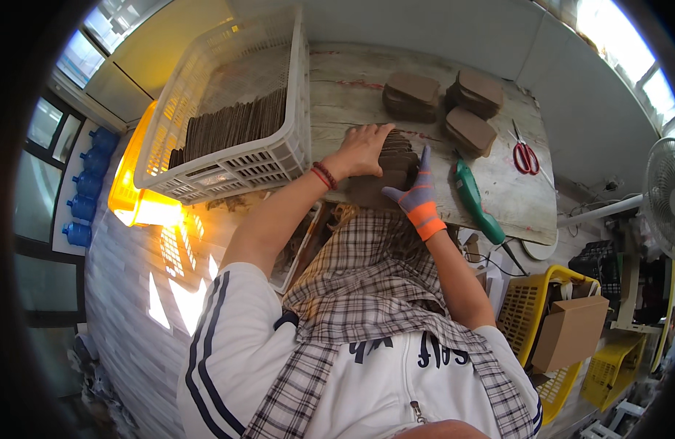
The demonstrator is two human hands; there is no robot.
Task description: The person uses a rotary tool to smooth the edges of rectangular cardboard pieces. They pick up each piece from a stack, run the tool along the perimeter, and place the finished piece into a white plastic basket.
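Observation:
Between my two hands lies a fanned row of flat brown pieces with rounded corners (pixel 396 162), at the near edge of the worktable. My bare left hand (pixel 361 150), with red beads at the wrist, lies along the row's left side, its fingers stretched toward the far end. At the right side is my right hand (pixel 416 193), in a grey glove with orange bands, its thumb and forefinger spread apart. A green corded hand tool (pixel 472 196) lies right of it. Farther back sit a left stack (pixel 410 95), a back right stack (pixel 476 92) and a front right stack (pixel 470 132) of similar pieces.
A white plastic crate (pixel 297 139) on the left holds a long row of upright brown pieces (pixel 239 124). Red-handled scissors (pixel 526 156) lie at the table's (pixel 337 80) right. Beyond stand a fan (pixel 665 186) and a yellow basket (pixel 524 307) with a cardboard box (pixel 570 333).

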